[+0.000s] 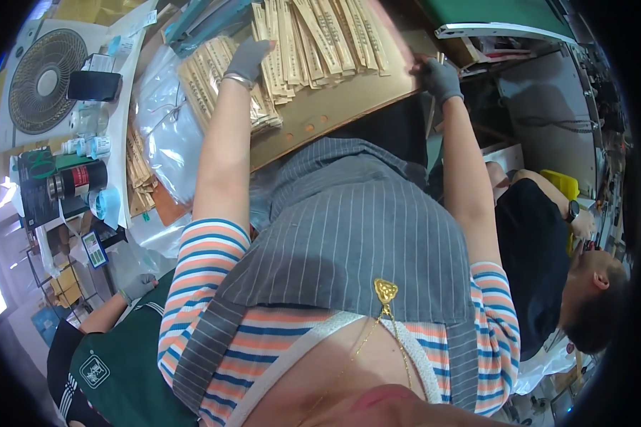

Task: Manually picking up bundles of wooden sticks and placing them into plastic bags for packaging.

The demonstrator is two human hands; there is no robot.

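My left hand (248, 61), in a grey glove with bare fingertips, lies against a spread of slim tan printed paper packets (320, 43) on a brown board (306, 135). Its fingers reach out toward the packets' left edge, and I see nothing gripped in them. A second stack of the same packets (205, 75) sits left of that wrist, partly behind the forearm. At the board's right edge is my right hand (440, 80), gloved likewise, with its fingers curled. A small pale end pokes up from them; what it belongs to is hidden.
Clear plastic bags (167, 135) lie left of the board. Further left, a white table holds a fan (48, 82), a phone (94, 85) and a dark flask (78, 179). One person in green (132, 363) is at lower left, another in black (530, 249) at right.
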